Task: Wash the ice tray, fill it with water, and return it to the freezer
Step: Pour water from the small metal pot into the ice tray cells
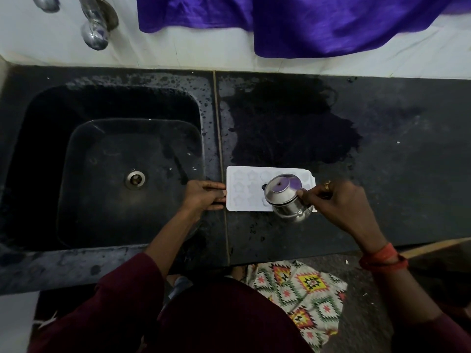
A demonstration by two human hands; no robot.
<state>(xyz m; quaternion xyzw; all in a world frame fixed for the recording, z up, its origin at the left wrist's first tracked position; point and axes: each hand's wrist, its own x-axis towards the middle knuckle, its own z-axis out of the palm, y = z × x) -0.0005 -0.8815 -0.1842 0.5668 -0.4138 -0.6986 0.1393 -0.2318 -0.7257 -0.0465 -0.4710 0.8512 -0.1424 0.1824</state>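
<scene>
- A steel pot, tipped with its mouth toward the left, hangs over the right half of the tray and hides the cells there.
- The right hand, a ring on one finger and red thread at the wrist, curls its fingers round the pot's side.
- The left hand lies with straight fingers against the tray's left short edge.
- A dark sink with a steel drain sits left of the tray; a tap juts from the far wall above it.
- Purple cloth hangs over the far wall to the right.
- The counter is black stone, with a wet patch spreading on the far side of the tray and droplets round the sink rim.
- A patterned cloth lies on the floor at the near edge.
- The white tray rests flat on the counter, just right of the seam beside the sink, near the front edge.
- Its long axis runs left to right, parallel to the counter's edge, cells facing up; star shapes show in the left half.
</scene>
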